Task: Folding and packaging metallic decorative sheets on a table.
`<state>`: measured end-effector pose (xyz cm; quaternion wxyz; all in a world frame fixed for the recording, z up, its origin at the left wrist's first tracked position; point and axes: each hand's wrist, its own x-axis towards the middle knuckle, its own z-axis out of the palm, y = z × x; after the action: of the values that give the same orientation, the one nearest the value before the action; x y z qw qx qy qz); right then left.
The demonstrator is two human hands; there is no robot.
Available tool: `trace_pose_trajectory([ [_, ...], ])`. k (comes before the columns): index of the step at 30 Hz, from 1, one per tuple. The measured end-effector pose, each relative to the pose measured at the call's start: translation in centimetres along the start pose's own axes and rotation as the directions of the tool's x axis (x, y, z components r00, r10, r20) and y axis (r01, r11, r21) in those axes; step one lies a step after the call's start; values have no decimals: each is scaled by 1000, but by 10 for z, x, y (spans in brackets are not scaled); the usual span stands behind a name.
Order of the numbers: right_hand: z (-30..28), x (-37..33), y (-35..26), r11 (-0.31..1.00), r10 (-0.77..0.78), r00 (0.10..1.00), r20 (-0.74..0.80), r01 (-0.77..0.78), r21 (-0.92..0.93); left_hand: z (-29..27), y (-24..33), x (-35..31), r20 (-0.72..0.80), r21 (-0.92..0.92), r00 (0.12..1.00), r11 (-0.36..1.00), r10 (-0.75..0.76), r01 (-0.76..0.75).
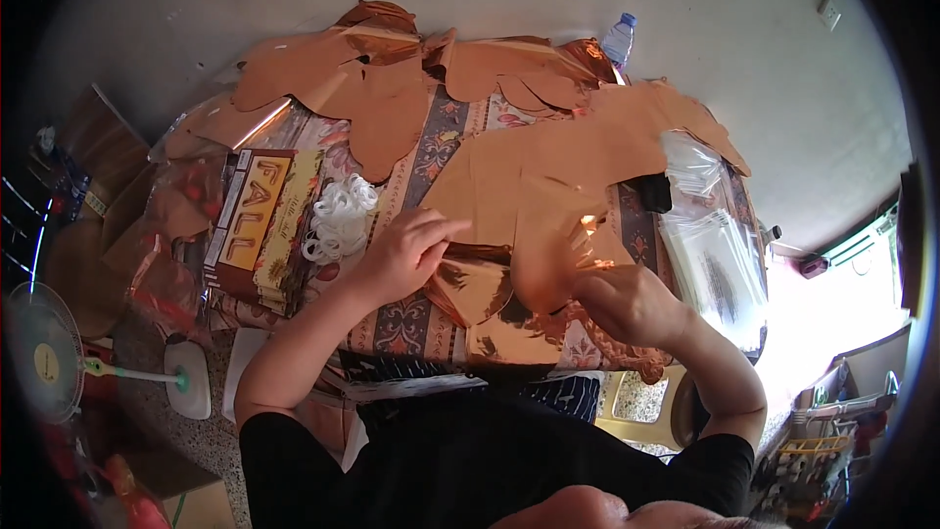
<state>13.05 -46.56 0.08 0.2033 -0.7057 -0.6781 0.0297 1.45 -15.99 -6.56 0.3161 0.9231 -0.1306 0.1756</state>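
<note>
A flat, uninflated copper-coloured foil balloon [548,176] lies across the table in front of me, its surface matte in places and mirror-like near the front edge. My left hand [411,250] pinches the foil at its near left part, thumb against fingers. At the near right, my right hand [627,304] has its fingers curled closed on the edge of the same foil, which bulges and creases beside it. Just what the right fingertips grip is hidden. Left of my left hand sits a pile of white ribbon coils [340,218]. Beside that pile is a stack of printed autumn-coloured cards [262,225].
More flat copper foil balloons [392,137] spread over the far side of the patterned tablecloth [416,328]. Clear plastic bags [720,264] and a small black object [652,193] lie at right. A water bottle [619,41] stands by the wall; a fan [44,362] is at left.
</note>
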Motion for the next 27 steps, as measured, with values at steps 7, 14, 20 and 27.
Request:
trace_pose_trajectory([
  [7, -6, -7, -22, 989, -113, 988, -104, 102, -103, -62, 9, -33, 228, -154, 964, 983, 137, -104],
  [14, 1, -6, -31, 986, -109, 992, -59, 101, -132, -62, 29, -13, 191, -154, 968, 969, -163, 193],
  [20, 9, -13, -39, 993, -72, 997, -3, 71, -93, -41, 37, 4, 98, 132, 995, 991, -25, 12],
  [27, 25, -16, -45, 994, -87, 996, 27, 88, -61, 25, -8, 15, 176, 265, 981, 957, 76, -122],
])
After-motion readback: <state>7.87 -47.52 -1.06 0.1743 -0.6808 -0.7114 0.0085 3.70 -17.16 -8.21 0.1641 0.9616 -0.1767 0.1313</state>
